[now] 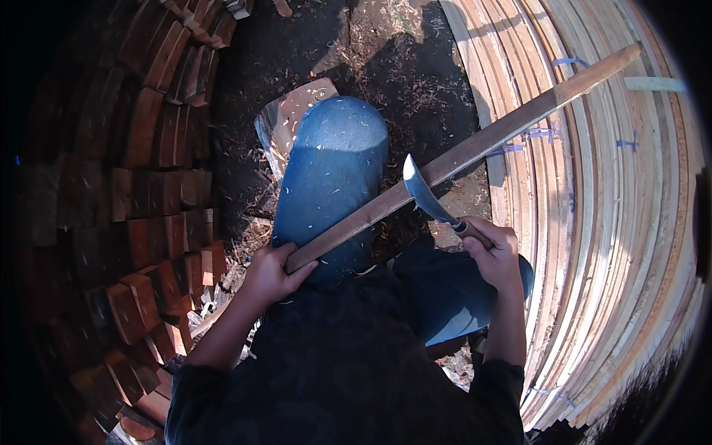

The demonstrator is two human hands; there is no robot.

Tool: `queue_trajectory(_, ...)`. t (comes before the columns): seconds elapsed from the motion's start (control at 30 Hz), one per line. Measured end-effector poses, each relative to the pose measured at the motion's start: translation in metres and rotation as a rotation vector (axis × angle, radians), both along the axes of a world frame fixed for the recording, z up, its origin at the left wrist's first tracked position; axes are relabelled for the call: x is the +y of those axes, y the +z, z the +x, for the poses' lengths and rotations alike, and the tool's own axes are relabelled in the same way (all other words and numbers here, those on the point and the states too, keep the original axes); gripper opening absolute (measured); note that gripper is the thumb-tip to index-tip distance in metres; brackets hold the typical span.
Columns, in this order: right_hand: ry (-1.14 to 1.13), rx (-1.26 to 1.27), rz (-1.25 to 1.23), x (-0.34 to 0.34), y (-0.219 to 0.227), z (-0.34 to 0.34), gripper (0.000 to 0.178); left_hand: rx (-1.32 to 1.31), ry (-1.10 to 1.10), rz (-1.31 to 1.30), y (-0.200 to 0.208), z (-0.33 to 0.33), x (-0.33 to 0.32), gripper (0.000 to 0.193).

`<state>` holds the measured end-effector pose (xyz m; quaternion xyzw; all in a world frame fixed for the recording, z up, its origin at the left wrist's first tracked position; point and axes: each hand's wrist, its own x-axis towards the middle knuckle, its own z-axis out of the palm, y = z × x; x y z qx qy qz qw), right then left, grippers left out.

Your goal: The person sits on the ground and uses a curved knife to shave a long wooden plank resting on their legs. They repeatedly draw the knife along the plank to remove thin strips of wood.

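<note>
A long, narrow wooden batten point(460, 159) slants from my lap up to the right, its far end over the stacked boards. My left hand point(274, 274) is closed around its near end, beside my left thigh. In my right hand point(492, 248) is a knife point(426, 194) with a curved metal blade and a brown wooden handle. The fingers wrap the handle. The blade points up and to the left, with its middle close to the batten's lower edge; whether it touches the wood I cannot tell.
Reddish-brown wood blocks point(148, 237) are stacked along the left. Long pale boards point(601, 245), some tied with blue strips point(545, 133), fill the right. A flat wooden piece point(300, 107) lies beyond my blue-trousered knee point(337, 141). Wood shavings are scattered over dark ground point(400, 70).
</note>
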<state>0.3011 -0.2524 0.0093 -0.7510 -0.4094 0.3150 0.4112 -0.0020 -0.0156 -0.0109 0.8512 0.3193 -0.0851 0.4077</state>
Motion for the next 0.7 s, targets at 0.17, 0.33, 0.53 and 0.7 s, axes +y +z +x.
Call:
queue_trajectory(0.17,-0.358,0.265,0.218,0.007,0.002,0.002,0.034,-0.028,0.030,-0.003,-0.003,0.001,-0.002,0.035)
queue_trajectory(0.33,-0.254,0.258,0.187,0.005,0.002,0.000,0.038,-0.016,0.018,0.000,-0.002,-0.001,-0.002,0.035)
queue_trajectory(0.53,-0.047,0.095,-0.022,0.008,0.009,-0.005,0.031,-0.004,0.016,0.000,-0.004,-0.001,-0.002,0.035)
queue_trajectory(0.7,-0.397,0.218,0.134,-0.009,0.006,0.000,0.037,-0.029,0.006,0.024,0.000,0.005,0.002,0.034)
